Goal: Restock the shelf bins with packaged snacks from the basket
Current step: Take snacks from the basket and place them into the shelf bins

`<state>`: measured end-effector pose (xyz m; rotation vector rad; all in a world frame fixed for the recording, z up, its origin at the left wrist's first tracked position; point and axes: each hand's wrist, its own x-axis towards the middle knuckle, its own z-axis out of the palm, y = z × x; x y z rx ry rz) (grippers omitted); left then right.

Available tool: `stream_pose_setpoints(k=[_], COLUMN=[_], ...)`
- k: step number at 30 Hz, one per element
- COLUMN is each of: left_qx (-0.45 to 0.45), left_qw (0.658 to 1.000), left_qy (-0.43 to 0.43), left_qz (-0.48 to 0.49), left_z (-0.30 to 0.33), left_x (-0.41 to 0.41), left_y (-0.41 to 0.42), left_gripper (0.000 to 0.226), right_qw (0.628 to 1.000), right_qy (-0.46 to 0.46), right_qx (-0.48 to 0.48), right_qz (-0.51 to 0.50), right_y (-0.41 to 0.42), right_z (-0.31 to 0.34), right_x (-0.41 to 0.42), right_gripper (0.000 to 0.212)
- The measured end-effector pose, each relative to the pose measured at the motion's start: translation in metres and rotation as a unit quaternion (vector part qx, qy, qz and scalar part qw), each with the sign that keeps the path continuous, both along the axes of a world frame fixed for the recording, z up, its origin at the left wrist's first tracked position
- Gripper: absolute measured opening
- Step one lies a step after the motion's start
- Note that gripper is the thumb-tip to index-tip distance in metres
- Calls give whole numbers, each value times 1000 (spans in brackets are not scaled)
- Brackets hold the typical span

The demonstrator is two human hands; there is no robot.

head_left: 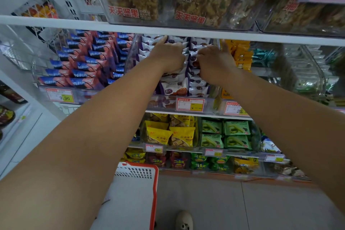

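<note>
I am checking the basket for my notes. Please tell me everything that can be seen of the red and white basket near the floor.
The basket stands low in the picture, below the shelves and beside the person's left forearm, which hides much of it. It looks like plastic: a red rim along the top and right edge, and a white wall with rows of small slots. Its inside shows only pale grey; no packets are visible there. Neither hand touches it. A light shoe is on the floor to its right.

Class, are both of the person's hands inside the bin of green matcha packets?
No, both the left hand and right hand are in the purple-and-white packet bin.
</note>
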<state>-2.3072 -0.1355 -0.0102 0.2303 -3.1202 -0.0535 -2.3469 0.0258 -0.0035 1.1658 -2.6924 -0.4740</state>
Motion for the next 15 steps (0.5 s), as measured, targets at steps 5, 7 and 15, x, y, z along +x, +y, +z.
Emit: stream_pose_setpoints(k=[5, 7, 15], left_qx=[43, 49, 14], left_qw=[999, 998, 999], left_qy=[-25, -41, -33], left_qz=[15, 20, -3], left_z=[1, 4, 11], left_x=[3, 6, 21], left_y=[-3, -3, 1], left_gripper=[50, 55, 52], right_qw=[997, 997, 1000], right_qy=[-32, -31, -21], right_qx=[-68, -69, 3], right_qz=[-7, 8, -20], right_y=[4, 6, 1], right_z=[2, 3, 1], right_x=[1, 2, -1], right_gripper=[41, 43, 33])
